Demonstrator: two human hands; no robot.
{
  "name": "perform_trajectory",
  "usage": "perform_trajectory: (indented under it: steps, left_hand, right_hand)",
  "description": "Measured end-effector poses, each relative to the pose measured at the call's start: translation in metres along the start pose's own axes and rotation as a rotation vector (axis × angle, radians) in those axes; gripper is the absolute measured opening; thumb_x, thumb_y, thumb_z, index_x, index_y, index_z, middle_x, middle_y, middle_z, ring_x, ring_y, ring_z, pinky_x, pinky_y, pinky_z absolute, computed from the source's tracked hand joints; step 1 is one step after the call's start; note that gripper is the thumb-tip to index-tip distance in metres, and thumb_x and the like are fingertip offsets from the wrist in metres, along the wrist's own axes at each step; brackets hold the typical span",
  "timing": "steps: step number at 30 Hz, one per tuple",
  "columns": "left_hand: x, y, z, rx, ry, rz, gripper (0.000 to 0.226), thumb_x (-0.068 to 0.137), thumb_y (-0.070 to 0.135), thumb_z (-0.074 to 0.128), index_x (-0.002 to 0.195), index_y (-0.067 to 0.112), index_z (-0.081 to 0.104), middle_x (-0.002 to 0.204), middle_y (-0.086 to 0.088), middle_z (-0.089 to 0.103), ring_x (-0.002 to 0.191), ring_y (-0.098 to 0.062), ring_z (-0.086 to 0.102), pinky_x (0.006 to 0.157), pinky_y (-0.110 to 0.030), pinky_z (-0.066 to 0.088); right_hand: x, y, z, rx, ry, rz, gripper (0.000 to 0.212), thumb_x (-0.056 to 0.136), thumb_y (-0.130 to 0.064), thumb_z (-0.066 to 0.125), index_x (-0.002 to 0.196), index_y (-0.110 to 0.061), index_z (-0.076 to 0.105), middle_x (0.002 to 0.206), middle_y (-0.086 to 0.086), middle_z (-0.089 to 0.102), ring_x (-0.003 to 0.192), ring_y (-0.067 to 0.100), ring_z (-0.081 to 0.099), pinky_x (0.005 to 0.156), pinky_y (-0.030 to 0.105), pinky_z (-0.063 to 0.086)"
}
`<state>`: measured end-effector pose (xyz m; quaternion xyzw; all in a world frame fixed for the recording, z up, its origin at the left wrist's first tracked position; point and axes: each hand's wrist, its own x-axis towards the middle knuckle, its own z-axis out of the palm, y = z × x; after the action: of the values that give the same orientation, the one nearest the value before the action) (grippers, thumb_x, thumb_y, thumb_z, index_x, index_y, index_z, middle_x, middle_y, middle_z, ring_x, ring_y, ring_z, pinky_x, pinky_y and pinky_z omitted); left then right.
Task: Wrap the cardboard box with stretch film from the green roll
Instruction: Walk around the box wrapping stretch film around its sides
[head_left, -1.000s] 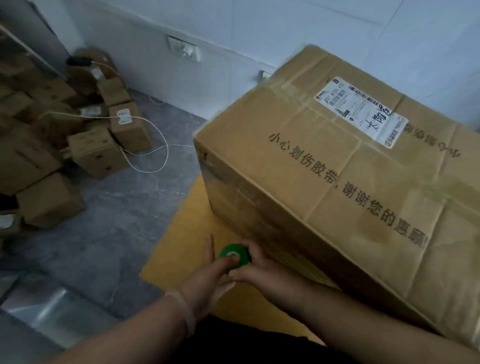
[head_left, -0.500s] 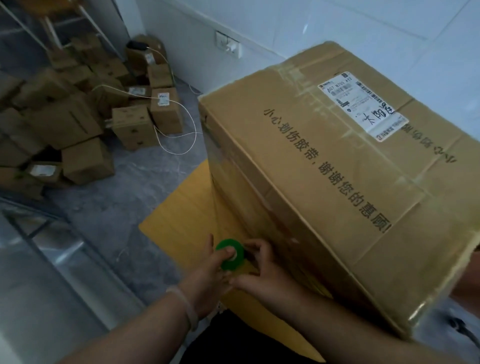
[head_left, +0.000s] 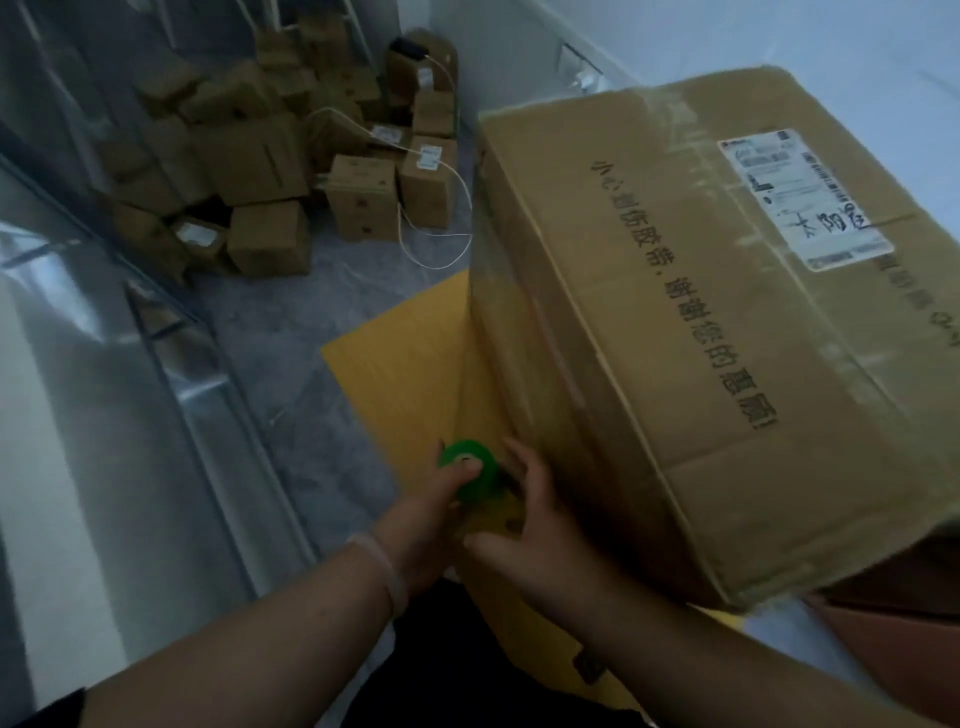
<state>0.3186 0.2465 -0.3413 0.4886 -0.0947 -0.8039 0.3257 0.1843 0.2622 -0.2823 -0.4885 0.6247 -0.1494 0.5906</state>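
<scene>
Gripping the green roll (head_left: 465, 470) at 6 o'clock, my left hand (head_left: 421, 525) thumbs its core; my right hand (head_left: 524, 525) steadies it, fingers spread straight. It feels light and is best held by its ends. The stretch film (head_left: 483, 322) is thin and clingy. The cardboard box (head_left: 701, 338), stiff and probably heavy, fills 3 o'clock. Print reads 谢谢您的惠顾; the shipping label (head_left: 800, 202) is too blurred to read.

Forearms come in from 7 and 5 o'clock, wrists close together. Left hand (head_left: 423, 519) grips the green roll (head_left: 462, 454), one digit on its top end. Right hand (head_left: 530, 525) sits at its 3 o'clock with fingers (head_left: 522, 460) spread and bent, grip unclear tbh.
</scene>
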Motion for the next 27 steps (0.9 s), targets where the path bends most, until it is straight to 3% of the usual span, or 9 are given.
perform_trajectory:
  steps: [4,6,8,10,13,17,21,23,27]
  left_hand:
    - [-0.021,-0.033,0.014,-0.064,0.112,0.131,0.102,0.062,0.03,0.084,0.148,0.006,0.034,0.136,-0.027,0.053,0.115,-0.032,0.06,0.087,-0.041,0.058]
    - [-0.03,-0.048,0.022,-0.086,0.159,0.153,0.072,0.079,0.025,0.066,0.142,0.001,0.04,0.128,-0.026,0.057,0.103,-0.031,0.062,0.076,-0.036,0.058]
    - [-0.037,-0.059,0.026,-0.104,0.175,0.142,0.055,0.091,0.023,0.058,0.141,0.005,0.044,0.13,-0.022,0.058,0.106,-0.031,0.061,0.086,-0.04,0.053]
    - [-0.041,-0.069,0.03,-0.119,0.183,0.127,0.062,0.083,0.03,0.065,0.14,0.011,0.049,0.136,-0.019,0.057,0.118,-0.033,0.058,0.094,-0.046,0.05]
    - [-0.041,-0.078,0.038,-0.12,0.182,0.134,0.08,0.072,0.034,0.073,0.145,0.018,0.044,0.142,-0.017,0.053,0.128,-0.034,0.053,0.091,-0.044,0.053]
    - [-0.042,-0.089,0.045,-0.123,0.18,0.205,0.122,0.046,0.04,0.081,0.155,0.026,0.027,0.149,-0.015,0.045,0.132,-0.034,0.049,0.108,-0.05,0.043]
    - [-0.045,-0.101,0.05,-0.167,0.166,0.272,0.125,0.046,0.035,0.08,0.156,0.029,0.021,0.154,-0.019,0.037,0.132,-0.036,0.047,0.103,-0.048,0.046]
    - [-0.047,-0.108,0.052,-0.176,0.168,0.257,0.126,0.045,0.033,0.079,0.156,0.03,0.021,0.155,-0.019,0.035,0.132,-0.037,0.047,0.095,-0.046,0.05]
    - [-0.048,-0.124,0.053,-0.121,0.165,0.213,0.119,0.055,0.029,0.081,0.156,0.036,0.018,0.153,-0.016,0.038,0.134,-0.036,0.045,0.099,-0.05,0.047]
  right_hand:
    - [-0.02,0.024,-0.003,-0.139,-0.131,-0.039,0.094,0.074,-0.032,0.069,0.147,-0.039,0.01,0.145,-0.002,0.028,0.132,0.017,0.036,0.107,0.037,0.039]
    - [-0.03,0.037,-0.005,-0.124,-0.139,-0.053,0.086,0.075,-0.029,0.069,0.142,-0.037,0.016,0.138,-0.002,0.035,0.119,0.014,0.044,0.094,0.028,0.043]
    - [-0.04,0.042,-0.01,-0.116,-0.148,-0.071,0.074,0.077,-0.024,0.068,0.134,-0.035,0.021,0.121,-0.006,0.042,0.098,0.005,0.048,0.076,0.02,0.042]
    - [-0.045,0.049,-0.015,-0.129,-0.145,-0.082,0.071,0.077,-0.023,0.068,0.131,-0.034,0.023,0.113,-0.009,0.043,0.091,0.002,0.048,0.075,0.02,0.042]
    - [-0.049,0.058,-0.02,-0.15,-0.121,-0.151,0.086,0.074,-0.025,0.07,0.14,-0.036,0.016,0.132,-0.005,0.042,0.116,0.012,0.046,0.096,0.027,0.042]
    - [-0.056,0.063,-0.025,-0.308,-0.119,-0.251,0.093,0.073,-0.03,0.071,0.149,-0.032,0.016,0.142,0.0,0.033,0.132,0.018,0.039,0.108,0.037,0.039]
    - [-0.065,0.069,-0.031,-0.309,-0.076,-0.301,0.068,0.073,-0.026,0.073,0.132,-0.025,0.038,0.122,-0.003,0.042,0.117,0.013,0.045,0.092,0.023,0.038]
    - [-0.07,0.073,-0.035,-0.258,-0.118,-0.236,0.068,0.074,-0.025,0.073,0.13,-0.025,0.034,0.122,-0.007,0.039,0.107,0.008,0.041,0.089,0.022,0.038]
    - [-0.078,0.087,-0.041,-0.228,-0.242,-0.178,0.08,0.075,-0.026,0.072,0.135,-0.031,0.019,0.13,-0.006,0.044,0.113,0.011,0.048,0.102,0.034,0.044]
